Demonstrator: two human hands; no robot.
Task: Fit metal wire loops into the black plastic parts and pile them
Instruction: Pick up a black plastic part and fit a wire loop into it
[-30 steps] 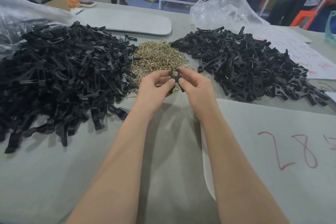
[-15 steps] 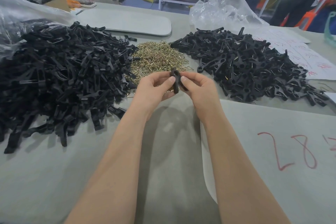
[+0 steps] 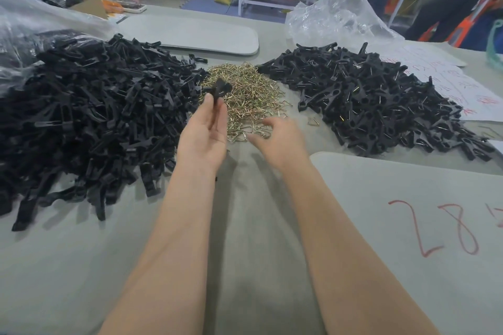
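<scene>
Held one black plastic part [image 3: 221, 90] in the left hand [image 3: 204, 139], pinched near its lower end between thumb and fingers [image 3: 209, 102] and lifted clear of the worktop [image 3: 245, 226], just above the near-left edge of the heap of metal wire loops [image 3: 250, 90]. Pointed its long axis up and away from the body, leaning slightly right, with the broader forked end uppermost and the narrow end hidden in the grip. Judged it light, stiff and matt enough not to slip, so best taken by the shank, as here, leaving the head free for the wire. Had the right hand [image 3: 280, 139] low over the near edge of the loops, its fingers loosely curled; too blurred to tell whether a loop sat between them. Judged the loops very light, springy and apt to snag on their neighbours, so best lifted singly by one straight side. Noted one stray loop [image 3: 313, 122] lying alone on the worktop, probably an easier pick. Had the pile of bare parts [image 3: 95, 117] to the left of the loops and the pile of fitted parts [image 3: 367, 106], wire glinting among them, to the right.
</scene>
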